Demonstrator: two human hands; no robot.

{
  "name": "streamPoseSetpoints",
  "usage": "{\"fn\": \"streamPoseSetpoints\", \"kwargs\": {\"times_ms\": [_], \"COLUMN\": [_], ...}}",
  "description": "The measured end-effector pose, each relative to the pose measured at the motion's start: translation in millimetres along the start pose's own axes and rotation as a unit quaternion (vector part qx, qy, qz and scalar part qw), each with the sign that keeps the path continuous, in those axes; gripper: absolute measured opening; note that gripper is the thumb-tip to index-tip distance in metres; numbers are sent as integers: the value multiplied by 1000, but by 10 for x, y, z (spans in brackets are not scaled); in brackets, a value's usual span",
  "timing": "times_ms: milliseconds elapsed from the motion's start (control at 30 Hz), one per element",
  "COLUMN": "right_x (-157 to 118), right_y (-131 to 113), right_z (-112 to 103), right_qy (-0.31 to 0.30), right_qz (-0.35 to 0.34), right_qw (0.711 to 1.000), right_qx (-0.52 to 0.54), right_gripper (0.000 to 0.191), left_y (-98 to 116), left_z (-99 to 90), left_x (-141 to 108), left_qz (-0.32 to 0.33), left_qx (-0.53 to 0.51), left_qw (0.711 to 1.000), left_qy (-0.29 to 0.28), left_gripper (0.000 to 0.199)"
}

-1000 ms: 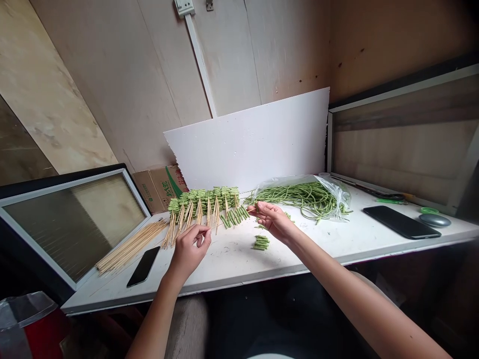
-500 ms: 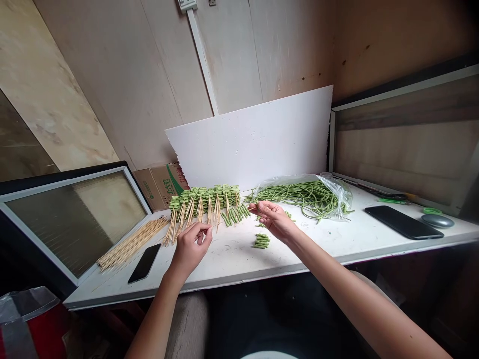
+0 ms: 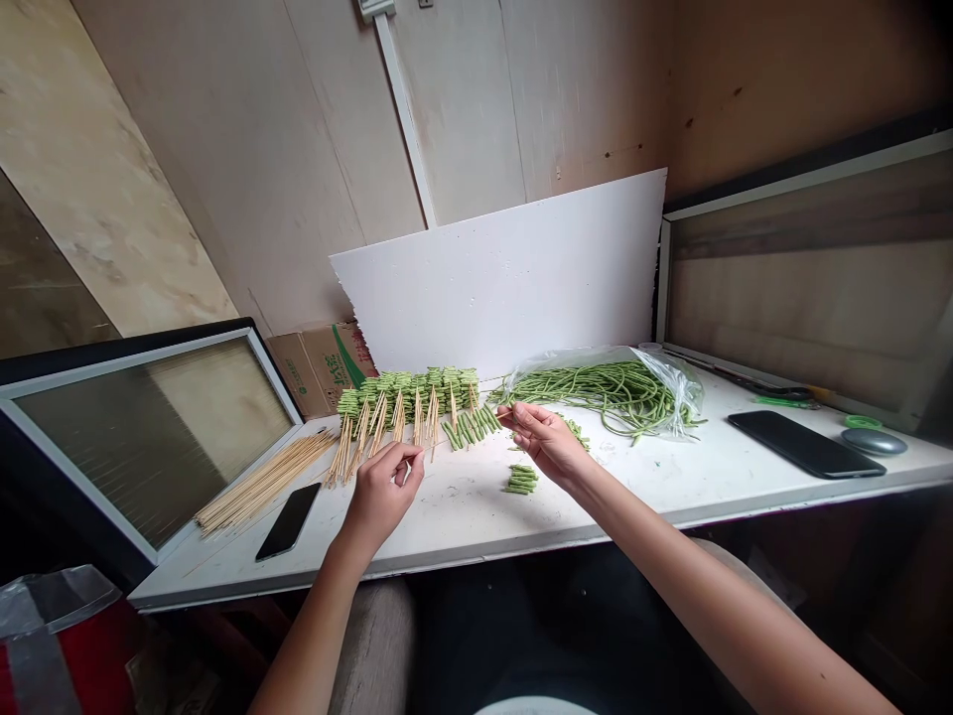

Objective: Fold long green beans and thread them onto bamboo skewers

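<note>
My left hand (image 3: 382, 494) is curled just in front of a row of cut green beans on bamboo skewers (image 3: 406, 397), with a thin skewer seemingly between its fingers. My right hand (image 3: 543, 442) pinches thumb and fingertips together at the right end of that row, close to a clear plastic bag of long green beans (image 3: 596, 392). Whatever the pinch holds is too thin to make out. A small stack of cut bean pieces (image 3: 522, 480) lies just below my right hand.
A bundle of loose bamboo skewers (image 3: 264, 487) and a smartphone (image 3: 289, 521) lie at the white table's (image 3: 462, 526) left. A black tablet or phone (image 3: 805, 444) and a grey computer mouse (image 3: 874, 442) lie at the right. A white board (image 3: 491, 278) leans behind.
My left hand has risen slightly and moved right. My right hand has barely moved. The whole scene has drifted slightly in the view as my head moved.
</note>
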State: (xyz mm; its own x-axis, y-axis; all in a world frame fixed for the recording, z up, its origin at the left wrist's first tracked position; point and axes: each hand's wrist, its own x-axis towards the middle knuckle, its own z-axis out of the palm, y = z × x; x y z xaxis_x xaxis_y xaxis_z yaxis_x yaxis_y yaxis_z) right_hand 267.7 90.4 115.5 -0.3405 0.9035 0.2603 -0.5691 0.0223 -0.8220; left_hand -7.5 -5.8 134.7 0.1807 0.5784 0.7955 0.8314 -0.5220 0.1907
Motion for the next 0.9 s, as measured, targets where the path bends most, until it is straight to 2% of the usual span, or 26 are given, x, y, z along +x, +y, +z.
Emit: {"fn": "streamPoseSetpoints", "kwargs": {"times_ms": [267,533,733,900], "right_x": [16,3,34,23], "right_y": [-24,-73,-45,9], "right_z": [-18,1,-2,28], "right_qy": [22,14,71,90], "right_qz": [-10,-12,-27,-34], "right_qw": [999,999,995,994], "right_qx": [-24,-40,-57,-60], "right_gripper": [46,33,38,38], "left_y": [-80,-44,-30,-58], "left_z": [-64,-39,-67,-84], "left_x": [-3,8,27,18], "left_qz": [-6,13,37,40], "left_qx": [-11,-8,-2,4], "left_qw": [1000,1000,999,999], "left_qy": [23,4,-1,-17], "left_gripper": [13,12,12,13]}}
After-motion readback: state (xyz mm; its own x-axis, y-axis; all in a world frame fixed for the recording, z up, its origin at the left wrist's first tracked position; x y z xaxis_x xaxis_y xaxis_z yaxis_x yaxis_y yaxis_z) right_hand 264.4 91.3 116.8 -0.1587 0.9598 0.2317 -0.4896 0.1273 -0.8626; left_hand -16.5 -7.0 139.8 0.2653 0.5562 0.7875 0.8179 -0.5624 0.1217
